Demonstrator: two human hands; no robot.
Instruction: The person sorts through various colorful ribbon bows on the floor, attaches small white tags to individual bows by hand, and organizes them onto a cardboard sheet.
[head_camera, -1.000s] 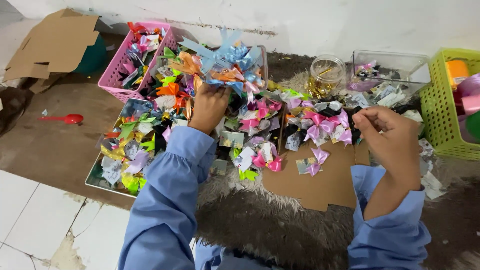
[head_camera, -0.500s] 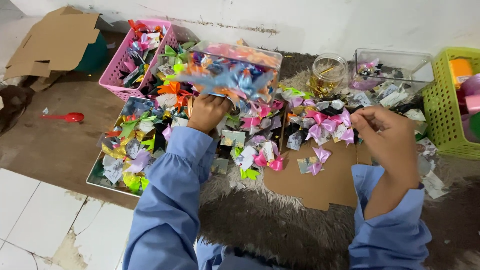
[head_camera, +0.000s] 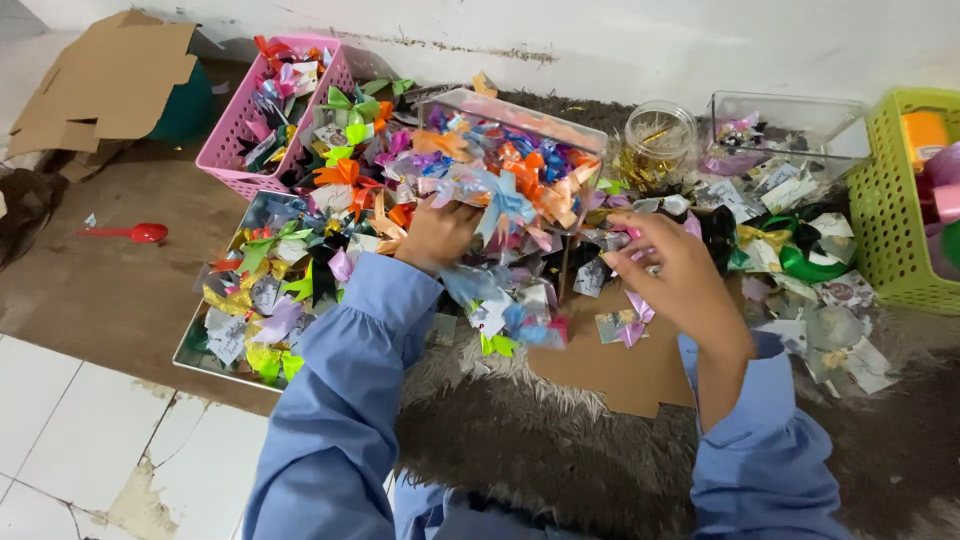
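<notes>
My left hand (head_camera: 436, 234) grips the lower left corner of a clear plastic box (head_camera: 520, 118) packed with colourful ribbon bows (head_camera: 500, 175). The box is tilted toward me and bows hang out of its open side over the heap below. My right hand (head_camera: 668, 268) hovers just right of the box with its fingers spread and nothing in it, above small packaged bows (head_camera: 622, 325) lying on a brown cardboard sheet (head_camera: 625, 370). Both arms wear blue sleeves.
A metal tray (head_camera: 192, 345) heaped with bows lies at the left. Behind it stands a pink basket (head_camera: 228, 145). A glass jar (head_camera: 655, 140), a clear tub (head_camera: 800, 125) and a green basket (head_camera: 890, 210) line the back right. A red spoon (head_camera: 130, 233) and flattened cardboard (head_camera: 105, 75) lie left, on the floor.
My left hand has tipped the box of bows forward and down toward the heap. My right hand has moved left toward the box and its fingers have spread apart.
</notes>
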